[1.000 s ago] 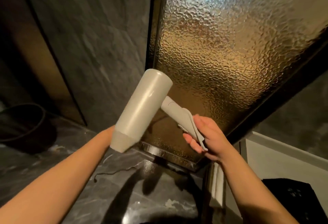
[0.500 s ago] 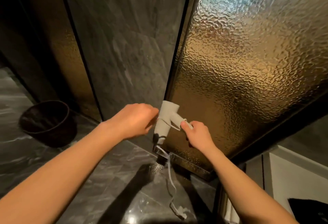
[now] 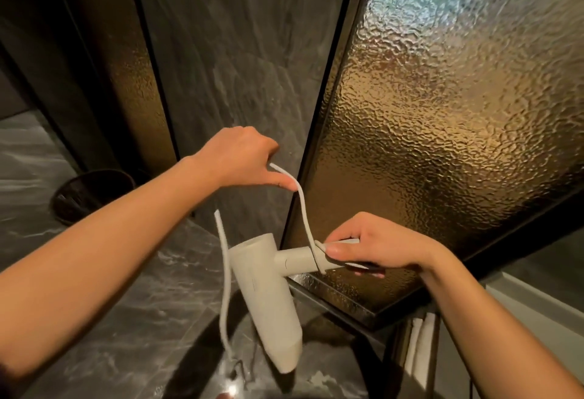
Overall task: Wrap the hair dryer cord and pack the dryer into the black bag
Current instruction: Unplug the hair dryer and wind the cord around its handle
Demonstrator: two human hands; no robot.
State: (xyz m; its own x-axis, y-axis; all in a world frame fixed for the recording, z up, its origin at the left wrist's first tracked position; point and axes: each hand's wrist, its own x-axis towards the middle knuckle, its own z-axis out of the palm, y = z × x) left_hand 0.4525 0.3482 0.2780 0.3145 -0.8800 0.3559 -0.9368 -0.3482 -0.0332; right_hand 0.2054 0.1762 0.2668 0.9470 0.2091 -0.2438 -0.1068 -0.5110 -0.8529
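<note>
A white dryer [image 3: 265, 297] hangs in mid-air, barrel pointing down, handle running out level to the right. The right hand [image 3: 379, 247] is closed round that handle, thumb pinning the cord [image 3: 303, 209] where it crosses. The left hand [image 3: 240, 158], above and left, pinches the cord's raised loop. Slack dangles left of the barrel toward the floor. No bag is visible.

The hair dryer [image 3: 268, 297] and its cord [image 3: 303, 209] are off-white, the glass panel [image 3: 442, 114] amber and rippled, the floor [image 3: 142, 319] grey-veined marble, the bin [image 3: 85, 196] dark.
</note>
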